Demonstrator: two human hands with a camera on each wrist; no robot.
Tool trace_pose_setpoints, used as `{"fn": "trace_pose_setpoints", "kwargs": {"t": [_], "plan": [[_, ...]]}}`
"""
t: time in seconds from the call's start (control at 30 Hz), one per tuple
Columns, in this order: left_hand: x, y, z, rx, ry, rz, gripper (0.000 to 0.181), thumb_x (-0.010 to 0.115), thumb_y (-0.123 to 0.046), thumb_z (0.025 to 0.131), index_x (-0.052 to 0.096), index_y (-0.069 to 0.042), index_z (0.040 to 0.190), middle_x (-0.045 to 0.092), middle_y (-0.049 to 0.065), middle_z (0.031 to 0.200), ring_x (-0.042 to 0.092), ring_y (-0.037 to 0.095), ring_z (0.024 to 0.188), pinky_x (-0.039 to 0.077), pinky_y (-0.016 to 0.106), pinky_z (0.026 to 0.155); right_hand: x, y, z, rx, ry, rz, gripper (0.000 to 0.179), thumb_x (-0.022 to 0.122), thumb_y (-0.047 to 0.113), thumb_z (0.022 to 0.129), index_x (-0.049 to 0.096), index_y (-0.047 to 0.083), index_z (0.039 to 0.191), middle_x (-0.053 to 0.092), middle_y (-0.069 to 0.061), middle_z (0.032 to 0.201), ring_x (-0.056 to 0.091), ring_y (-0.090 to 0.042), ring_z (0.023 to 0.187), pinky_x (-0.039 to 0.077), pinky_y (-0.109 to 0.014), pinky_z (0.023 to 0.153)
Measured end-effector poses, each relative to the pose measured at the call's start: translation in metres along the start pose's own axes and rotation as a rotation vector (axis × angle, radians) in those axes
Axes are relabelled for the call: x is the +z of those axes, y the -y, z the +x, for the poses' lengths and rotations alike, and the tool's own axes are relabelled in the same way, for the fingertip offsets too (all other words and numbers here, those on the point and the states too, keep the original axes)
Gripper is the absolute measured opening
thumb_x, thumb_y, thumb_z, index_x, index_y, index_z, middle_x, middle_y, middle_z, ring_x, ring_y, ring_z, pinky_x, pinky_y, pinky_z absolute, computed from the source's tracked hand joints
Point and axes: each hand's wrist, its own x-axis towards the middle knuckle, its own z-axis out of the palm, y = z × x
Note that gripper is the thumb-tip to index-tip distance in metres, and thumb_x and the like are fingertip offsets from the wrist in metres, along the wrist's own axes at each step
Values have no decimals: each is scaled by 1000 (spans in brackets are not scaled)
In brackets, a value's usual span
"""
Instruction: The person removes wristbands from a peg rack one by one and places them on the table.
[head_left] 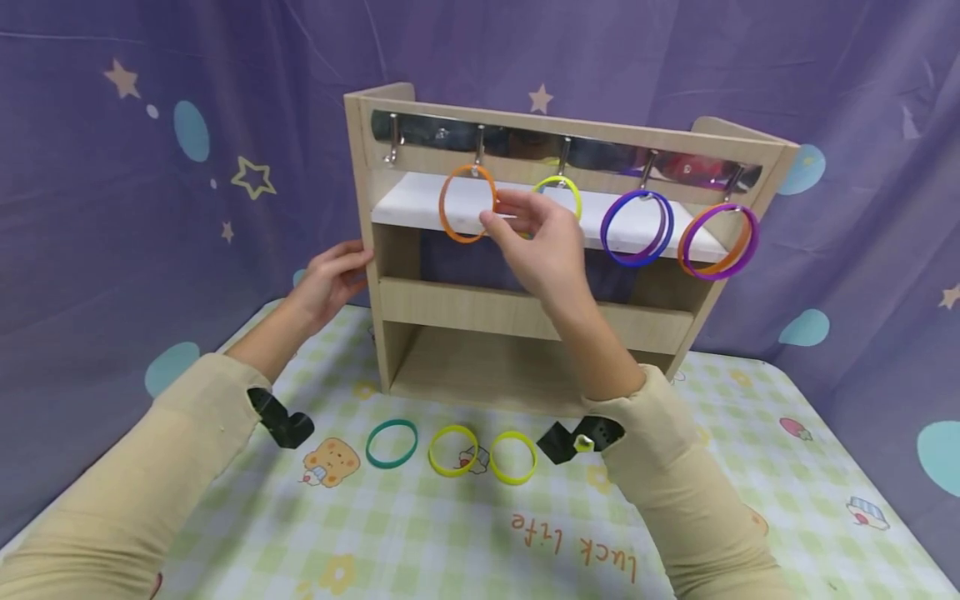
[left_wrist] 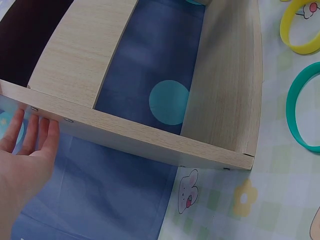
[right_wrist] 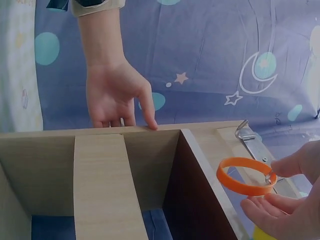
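Far left, the left hand (head_left: 330, 279) is at the wooden rack (head_left: 465, 304), fingers stretched along the outside of its side panel, thumb at the front edge. One metal strip (head_left: 438, 132) runs across the top with five hooks, four of them carrying rings!

Down on the desk (head_left: 420, 533), in front of the rack, a row of three: one teal ring (head_left: 370, 446), then two yellow, the first yellow ring (head_left: 431, 451) just beside the second yellow ring (head_left: 492, 458).

Up to hook two, and here's the action: one orange ring (head_left: 442, 207), hook tip poking through it, the right hand (head_left: 547, 242) at its right edge, thumb and fingers parted around the band. Gripping or merely touching? Can't tell from here.

Hook three, yellow (head_left: 575, 193), partly behind that hand, so no sure count. Hook four, a pair: one blue ring (head_left: 636, 263), one purple. And far right, hook five, another pair: one purple ring (head_left: 754, 237) in front, one orange behind!
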Motion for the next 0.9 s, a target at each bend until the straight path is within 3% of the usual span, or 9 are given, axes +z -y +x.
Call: {"fn": "trace_pose_setpoints", "kwargs": {"t": [0.27, 0.53, 0.77, 0.9], "plan": [[-1, 2, 1, 18, 9, -33, 13, 53, -14, 98, 57, -13, 110, 64, -6, 102, 59, 8, 97, 48, 19, 88, 10, -1, 3, -34, -123, 26, 33, 73, 12, 84, 67, 2, 115, 69, -16, 98, 66, -20, 89, 55, -23, 78], [-2, 3, 2, 36, 7, -48, 13, 51, -11, 98, 62, -15, 105, 66, -6, 100, 61, 8, 95, 49, 20, 87, 14, 3, 1, -104, -222, 88, 26, 74, 8, 82, 70, -3, 106, 71, -20, 94, 69, -22, 85, 56, -22, 74], [-2, 3, 3, 41, 11, -39, 12, 51, -12, 98, 59, -14, 107, 66, -7, 97, 60, 6, 92, 48, 19, 86, 16, 10, 1, -191, -310, 237, 23, 73, 3, 81, 70, -7, 101, 70, -20, 90, 64, -5, 71, 55, -20, 72], [-1, 4, 3, 34, 11, -29, 13, 51, -13, 98, 57, -14, 109, 65, -8, 98, 60, 6, 93, 47, 19, 88, 13, 10, -5, -190, -312, 299, 23, 73, 2, 81, 69, -7, 102, 70, -19, 88, 63, -1, 69, 55, -19, 67]]}}
